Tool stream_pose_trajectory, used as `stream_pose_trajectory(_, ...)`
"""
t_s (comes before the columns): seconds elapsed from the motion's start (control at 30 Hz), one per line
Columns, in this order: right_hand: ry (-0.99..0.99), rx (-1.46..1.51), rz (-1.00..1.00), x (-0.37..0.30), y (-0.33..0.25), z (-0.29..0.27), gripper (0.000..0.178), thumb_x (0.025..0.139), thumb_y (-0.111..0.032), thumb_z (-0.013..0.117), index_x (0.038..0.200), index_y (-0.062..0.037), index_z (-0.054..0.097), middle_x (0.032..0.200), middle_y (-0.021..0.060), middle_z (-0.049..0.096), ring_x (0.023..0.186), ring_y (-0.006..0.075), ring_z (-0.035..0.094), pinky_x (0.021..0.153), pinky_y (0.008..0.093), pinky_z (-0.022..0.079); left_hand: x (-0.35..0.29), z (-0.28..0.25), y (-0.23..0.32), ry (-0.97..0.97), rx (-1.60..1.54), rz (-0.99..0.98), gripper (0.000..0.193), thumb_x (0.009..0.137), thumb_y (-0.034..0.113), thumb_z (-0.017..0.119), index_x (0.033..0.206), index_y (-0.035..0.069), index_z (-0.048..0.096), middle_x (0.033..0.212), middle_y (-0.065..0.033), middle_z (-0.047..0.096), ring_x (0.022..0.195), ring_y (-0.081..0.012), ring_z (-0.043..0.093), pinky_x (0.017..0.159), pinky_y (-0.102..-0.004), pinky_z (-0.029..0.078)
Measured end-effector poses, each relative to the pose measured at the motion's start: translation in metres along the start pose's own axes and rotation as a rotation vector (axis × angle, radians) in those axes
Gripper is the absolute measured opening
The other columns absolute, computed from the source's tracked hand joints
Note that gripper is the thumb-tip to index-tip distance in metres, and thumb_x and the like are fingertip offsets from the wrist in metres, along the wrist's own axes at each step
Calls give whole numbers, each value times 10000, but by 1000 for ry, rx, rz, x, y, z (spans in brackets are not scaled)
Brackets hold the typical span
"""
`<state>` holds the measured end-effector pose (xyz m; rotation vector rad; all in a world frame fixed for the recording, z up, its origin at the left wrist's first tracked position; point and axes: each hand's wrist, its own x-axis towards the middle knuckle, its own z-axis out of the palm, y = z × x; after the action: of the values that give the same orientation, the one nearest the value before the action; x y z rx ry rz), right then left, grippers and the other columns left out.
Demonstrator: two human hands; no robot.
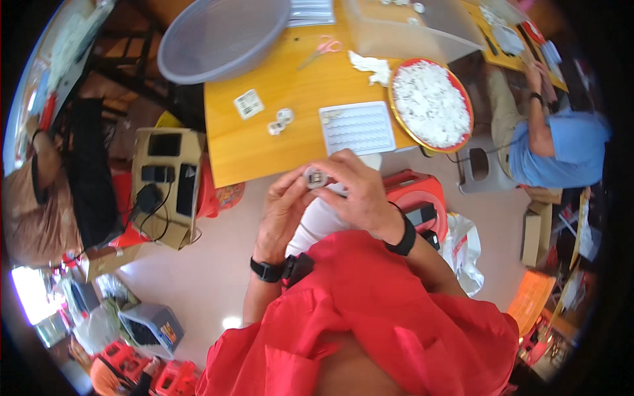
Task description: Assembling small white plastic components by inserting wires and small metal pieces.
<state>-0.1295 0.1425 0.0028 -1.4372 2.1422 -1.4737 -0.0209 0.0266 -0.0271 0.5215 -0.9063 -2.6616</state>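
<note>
Between the fingertips of both hands, just off the table's near edge, is a small round white part (316, 177) with a darker square middle. My left hand (282, 210) pinches it from the left. From the right, the thumb and fingers of my right hand (358, 193) close on it too. Beyond them on the table lies a white tray (389, 143) with rows of small slots and a few little pieces at its upper left corner. Several similar small white round parts (284, 117) sit in a cluster left of the tray, near a printed white label sheet (248, 104).
A red-rimmed round dish (395, 107) heaped with white bits stands right of the tray. Behind are a large grey basin (173, 71), pink-handled scissors (322, 51), crumpled tissue (371, 65) and a clear plastic bin (422, 46). A red stool (417, 187) stands near my right arm; people sit at both sides.
</note>
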Motion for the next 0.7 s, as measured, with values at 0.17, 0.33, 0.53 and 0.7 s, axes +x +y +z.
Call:
stream_pose_trajectory(0.17, 5, 97, 80, -1, 6, -14, 361, 687, -74, 681, 1032, -57, 575, 903, 113, 545, 739, 247, 591, 648, 325, 481, 1, -8, 5, -20, -66, -27, 248, 896, 57, 491, 1126, -14, 550, 1109, -171, 571, 1031, -289, 566, 885, -366, 494)
stream_pose_trajectory(0.33, 336, -129, 242, -10, 63, -70, 152, 742, -20, 606, 893, -17, 627, 781, 86, 578, 680, 174, 574, 607, 268, 447, 5, -12, 6, 43, -63, -21, 245, 891, 66, 503, 1116, -20, 553, 1129, -154, 562, 1051, -300, 555, 927, -385, 473)
stream_pose_trajectory(0.53, 503, -235, 386, -17, 81, -113, 115, 776, -46, 602, 878, -6, 636, 772, 86, 606, 670, 165, 579, 608, 266, 439, 4, -14, 3, 43, -78, -33, 250, 889, 66, 508, 1117, -31, 547, 1119, -171, 561, 1056, -291, 552, 933, -377, 469)
stream_pose_trajectory(0.7, 545, -399, 361, -17, 109, -134, 115, 766, -50, 600, 865, -3, 635, 784, 113, 624, 679, 195, 599, 625, 293, 452, 3, -13, 0, 111, -43, -14, 326, 883, 98, 529, 1176, -40, 497, 1131, -181, 555, 1046, -277, 563, 899, -325, 491)
